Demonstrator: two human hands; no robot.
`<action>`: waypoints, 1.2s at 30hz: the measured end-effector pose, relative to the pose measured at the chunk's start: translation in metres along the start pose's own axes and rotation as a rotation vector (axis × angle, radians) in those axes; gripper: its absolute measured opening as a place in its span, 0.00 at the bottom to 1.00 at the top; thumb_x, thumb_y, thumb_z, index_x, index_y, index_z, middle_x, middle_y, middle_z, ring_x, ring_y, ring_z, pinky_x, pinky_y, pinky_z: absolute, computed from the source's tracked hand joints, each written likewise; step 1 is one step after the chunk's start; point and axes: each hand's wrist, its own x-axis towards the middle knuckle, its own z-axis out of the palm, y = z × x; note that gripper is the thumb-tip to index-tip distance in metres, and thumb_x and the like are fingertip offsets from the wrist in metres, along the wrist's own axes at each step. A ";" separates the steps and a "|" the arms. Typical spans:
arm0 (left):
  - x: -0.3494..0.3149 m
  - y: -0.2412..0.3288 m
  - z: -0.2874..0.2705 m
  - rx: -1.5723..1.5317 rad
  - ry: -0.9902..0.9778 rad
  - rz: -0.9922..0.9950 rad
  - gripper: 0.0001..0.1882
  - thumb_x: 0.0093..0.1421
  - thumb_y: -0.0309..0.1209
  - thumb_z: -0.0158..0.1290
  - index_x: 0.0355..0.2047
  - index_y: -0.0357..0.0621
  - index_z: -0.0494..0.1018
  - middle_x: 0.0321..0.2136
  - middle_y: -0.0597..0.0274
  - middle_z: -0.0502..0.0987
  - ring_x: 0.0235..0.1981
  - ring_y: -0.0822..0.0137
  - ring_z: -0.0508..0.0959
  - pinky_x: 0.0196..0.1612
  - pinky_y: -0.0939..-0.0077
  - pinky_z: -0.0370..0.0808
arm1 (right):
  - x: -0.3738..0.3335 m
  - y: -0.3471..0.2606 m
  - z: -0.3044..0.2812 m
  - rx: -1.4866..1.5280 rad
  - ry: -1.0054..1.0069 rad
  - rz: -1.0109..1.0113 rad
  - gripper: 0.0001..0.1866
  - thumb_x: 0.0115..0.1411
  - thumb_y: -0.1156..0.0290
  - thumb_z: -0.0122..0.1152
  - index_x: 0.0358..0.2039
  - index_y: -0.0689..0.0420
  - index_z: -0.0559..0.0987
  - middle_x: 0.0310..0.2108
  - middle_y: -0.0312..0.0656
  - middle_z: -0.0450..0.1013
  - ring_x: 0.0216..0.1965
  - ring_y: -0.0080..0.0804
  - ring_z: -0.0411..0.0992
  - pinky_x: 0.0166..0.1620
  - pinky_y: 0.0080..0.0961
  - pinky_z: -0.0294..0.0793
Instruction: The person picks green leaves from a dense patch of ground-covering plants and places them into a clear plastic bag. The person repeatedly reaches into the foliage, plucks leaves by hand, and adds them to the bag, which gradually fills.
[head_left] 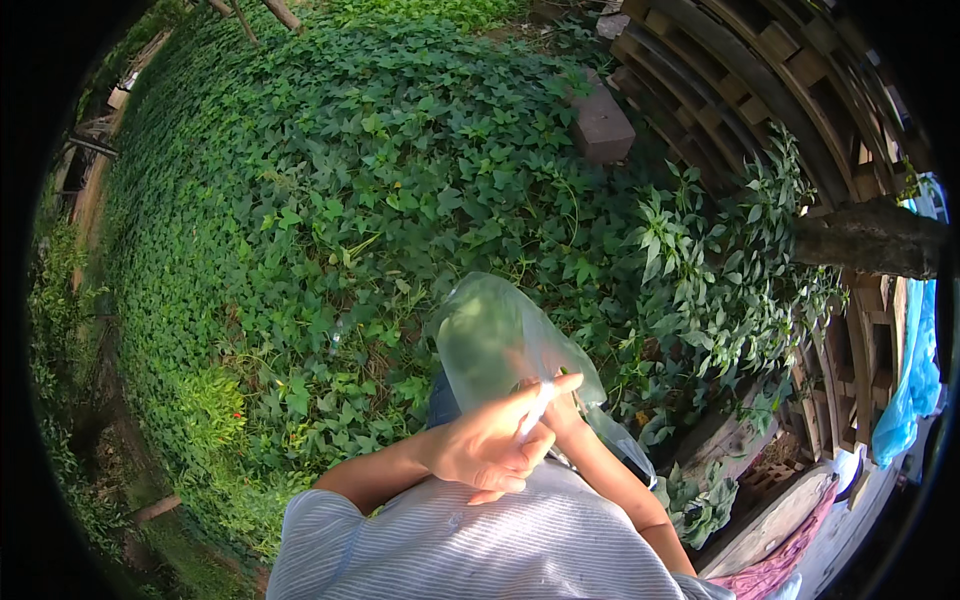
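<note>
A clear plastic bag [480, 325] hangs in front of my body, puffed out over the green leaves. My left hand [490, 445] is closed on the bag's gathered edge. A whitish fold of plastic passes between its thumb and forefinger, and the other fingers curl toward the palm. My right forearm comes up from the lower right. Beyond the wrist, my right hand [560, 405] is mostly covered by my left hand and the plastic. Only a blurred, skin-coloured patch shows through the bag there, so its fingers cannot be made out.
Dense leafy vines [330, 190] cover the ground ahead and to the left. A brown block [603, 128] lies by stacked wooden pallets [770, 90] at the far right. Nearer on the right are a leafy shrub [710, 265], a tree trunk [870, 238] and a blue plastic bag [905, 400].
</note>
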 end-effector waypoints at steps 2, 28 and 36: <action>-0.009 0.030 -0.016 0.010 0.129 0.012 0.52 0.49 0.19 0.53 0.66 0.45 0.30 0.20 0.66 0.57 0.13 0.77 0.63 0.14 0.80 0.71 | 0.024 -0.023 -0.001 -0.070 0.065 -0.209 0.07 0.47 0.76 0.56 0.30 0.58 0.76 0.30 0.43 0.72 0.33 0.42 0.72 0.36 0.34 0.72; -0.197 0.254 -0.142 0.218 0.612 0.980 0.40 0.56 0.24 0.45 0.63 0.33 0.36 0.19 0.66 0.59 0.10 0.78 0.58 0.07 0.78 0.69 | 0.217 -0.130 -0.014 -0.334 0.501 -0.185 0.23 0.47 0.79 0.61 0.47 0.58 0.73 0.38 0.43 0.74 0.32 0.34 0.76 0.35 0.26 0.76; -0.273 0.239 -0.170 0.163 0.878 1.386 0.31 0.60 0.29 0.41 0.61 0.31 0.46 0.21 0.66 0.61 0.11 0.80 0.59 0.07 0.82 0.67 | 0.246 -0.131 -0.034 -0.405 0.568 -0.237 0.19 0.51 0.83 0.54 0.45 0.59 0.74 0.36 0.44 0.75 0.25 0.33 0.75 0.28 0.22 0.75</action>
